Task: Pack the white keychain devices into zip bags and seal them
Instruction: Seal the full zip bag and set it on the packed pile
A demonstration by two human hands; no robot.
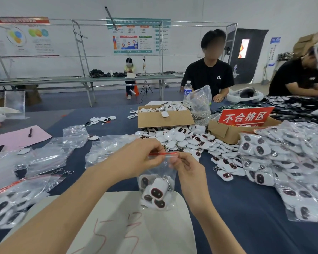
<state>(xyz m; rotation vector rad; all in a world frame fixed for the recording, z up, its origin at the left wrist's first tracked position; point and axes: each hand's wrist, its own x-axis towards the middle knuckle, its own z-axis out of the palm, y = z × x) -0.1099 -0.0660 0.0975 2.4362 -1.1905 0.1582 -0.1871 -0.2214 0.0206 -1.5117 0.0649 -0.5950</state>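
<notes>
Fingers [159,157] of left hand [140,156] and right hand [188,168] tight on zip bag [155,170] seal

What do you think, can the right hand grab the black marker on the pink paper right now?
Probably not. The right hand is busy pinching the clear plastic zip bag, and the black marker lies far across on the pink paper, beyond the left hand.

On the blue table [246,208] sits a cardboard box [173,121]; keychain devices [174,138] heap before it, zip bags [50,154] to its left.
</notes>
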